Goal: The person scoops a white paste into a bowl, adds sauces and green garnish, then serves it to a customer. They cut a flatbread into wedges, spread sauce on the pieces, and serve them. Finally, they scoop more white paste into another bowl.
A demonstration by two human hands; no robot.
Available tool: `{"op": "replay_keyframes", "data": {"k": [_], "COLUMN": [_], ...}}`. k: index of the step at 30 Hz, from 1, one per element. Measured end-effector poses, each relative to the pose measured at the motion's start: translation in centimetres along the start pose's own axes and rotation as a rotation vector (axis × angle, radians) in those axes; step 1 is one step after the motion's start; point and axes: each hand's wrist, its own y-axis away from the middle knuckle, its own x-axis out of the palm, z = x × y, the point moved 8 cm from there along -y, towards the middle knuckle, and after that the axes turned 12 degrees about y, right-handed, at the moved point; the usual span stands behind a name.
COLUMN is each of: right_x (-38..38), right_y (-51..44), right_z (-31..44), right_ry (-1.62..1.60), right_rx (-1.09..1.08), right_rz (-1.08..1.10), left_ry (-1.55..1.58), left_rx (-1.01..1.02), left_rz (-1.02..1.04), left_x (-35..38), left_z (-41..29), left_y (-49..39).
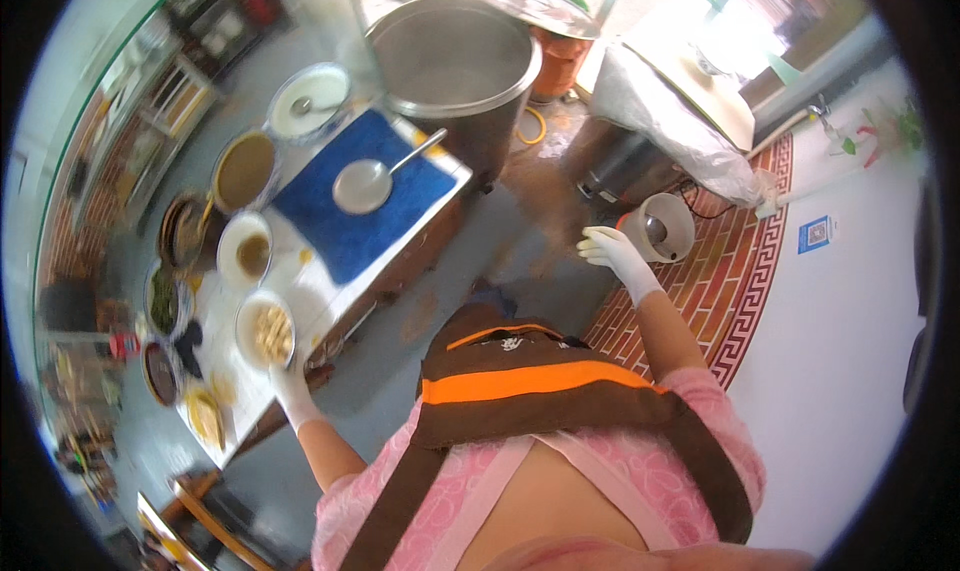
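My left hand (291,388), in a white glove, grips the near rim of a white bowl (250,338) of pale, chunky food at the table's edge. Gloved too, my right hand (606,250) is raised over the floor beside a translucent bucket (681,229) that has a metal ladle (655,230) in it; nothing shows in its fingers, which are partly bent. Behind the bowl of chunks is another white bowl (229,242) with brown liquid. A large metal ladle (363,187) lies on a blue cloth (322,252) on the white-covered table (319,301).
A tall metal pot (459,109) stands past the table's far end. Basins of brown sauce (245,170), white contents (307,102) and chopped greens (163,301) line the table's left side. A dark cylindrical container (615,167) under plastic sheeting (660,109) stands near the brick-patterned wall (694,301).
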Motion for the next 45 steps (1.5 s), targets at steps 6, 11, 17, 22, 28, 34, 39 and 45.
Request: {"op": "replay_keyframes", "data": {"k": [6, 11, 17, 22, 28, 34, 39, 45], "right_x": [-7.2, -21.6, -50.7, -65.9, -74.2, -68.8, -47.5, -14.3], "right_y": [-10.6, -18.7, -31.0, -39.1, -48.7, -44.5, -38.1, -27.7], "right_z": [5.1, 7.2, 11.0, 14.1, 13.6, 15.8, 20.5, 24.7], "right_ry": [0.082, -0.044, -0.502, -0.730, -0.877, -0.476, -0.269, 0.010], "right_rx": [0.038, 0.042, -0.054, -0.183, -0.362, -0.377, -0.189, -0.173], "right_rz": [0.027, -0.179, -0.728, -0.838, -0.739, -0.689, -0.141, 0.719], "left_ry": [-0.069, -0.200, 0.060, 0.237, 0.557, 0.724, 0.910, 1.276], "left_rx": [-0.279, -0.470, -0.708, -0.867, -0.705, -0.464, -0.495, -0.493], "left_rz": [-0.047, -0.135, -0.108, 0.008, 0.213, 0.469, 0.684, 0.556], "left_x": [1.8, 5.1, 18.3, 32.8, 48.7, 58.2, 65.0, 57.3], "left_z": [4.7, 3.1, -5.0, -15.9, -30.7, -48.9, -57.8, -51.8], "left_y": [-0.7, 0.4, 6.6, 9.2, 0.3, -2.8, -3.3, -1.6]}}
